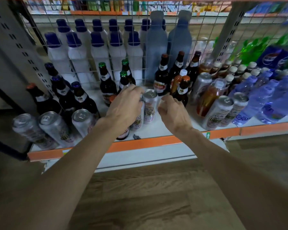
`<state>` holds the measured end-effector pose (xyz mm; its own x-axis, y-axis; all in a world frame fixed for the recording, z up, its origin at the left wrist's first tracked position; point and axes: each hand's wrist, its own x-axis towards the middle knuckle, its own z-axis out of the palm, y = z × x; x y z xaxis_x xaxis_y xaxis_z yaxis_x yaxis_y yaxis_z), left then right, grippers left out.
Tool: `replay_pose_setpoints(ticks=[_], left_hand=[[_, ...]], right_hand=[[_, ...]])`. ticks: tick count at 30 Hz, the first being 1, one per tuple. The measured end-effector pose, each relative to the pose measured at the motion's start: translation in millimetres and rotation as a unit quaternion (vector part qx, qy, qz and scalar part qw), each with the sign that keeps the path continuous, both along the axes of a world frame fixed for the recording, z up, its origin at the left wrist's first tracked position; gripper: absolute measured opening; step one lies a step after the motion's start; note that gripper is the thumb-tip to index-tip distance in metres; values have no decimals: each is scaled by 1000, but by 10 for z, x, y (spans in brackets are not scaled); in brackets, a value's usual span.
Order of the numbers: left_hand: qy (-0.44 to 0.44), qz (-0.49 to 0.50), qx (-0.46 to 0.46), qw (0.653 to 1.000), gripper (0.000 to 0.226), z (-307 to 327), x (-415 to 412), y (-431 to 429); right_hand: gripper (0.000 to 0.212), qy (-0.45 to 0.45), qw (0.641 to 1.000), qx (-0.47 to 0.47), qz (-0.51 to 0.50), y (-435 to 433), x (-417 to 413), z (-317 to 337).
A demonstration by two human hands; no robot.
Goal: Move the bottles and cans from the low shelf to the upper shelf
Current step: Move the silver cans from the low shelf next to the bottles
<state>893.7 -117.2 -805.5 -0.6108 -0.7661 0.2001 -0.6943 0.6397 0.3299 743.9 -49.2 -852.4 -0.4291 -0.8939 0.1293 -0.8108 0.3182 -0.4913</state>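
left hand (125,105) curled at silver can (149,107), grip unclear (palm hid it) | right hand (173,113) empty, fingers loosely parted, just beside | flanked it, probably for lifting off low shelf (140,144)

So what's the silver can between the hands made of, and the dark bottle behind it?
The can looks like metal, probably aluminium: shiny silver top with a pull tab. The dark bottle looks like brown glass: glossy body, metal-looking cap, paper label.

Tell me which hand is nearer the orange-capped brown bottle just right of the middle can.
Right. The right hand is just in front of the orange-capped brown bottle; the left hand is farther left, on the other side of the silver can.
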Motion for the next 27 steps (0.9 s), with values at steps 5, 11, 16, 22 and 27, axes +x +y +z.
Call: replay_pose_setpoints(ticks=[5,11,16,22,27], left_hand=[[-100,45,56,992,44,-135,-262,-150],[-170,136,151,964,66,-332,-463,-326],[-135,140,152,969,55,-462,-479,-429],[-109,134,152,973,58,-482,-460,-510],[-92,130,142,977,53,-411,-475,-343]], right_hand=[[45,12,999,23,18,-174,-130,-85],[58,-59,998,16,3,-515,-243,-260],[69,-125,992,21,22,-702,-252,-380],[65,-145,989,5,16,-822,-250,-396],[55,-171,985,-15,-14,-658,-228,-347]])
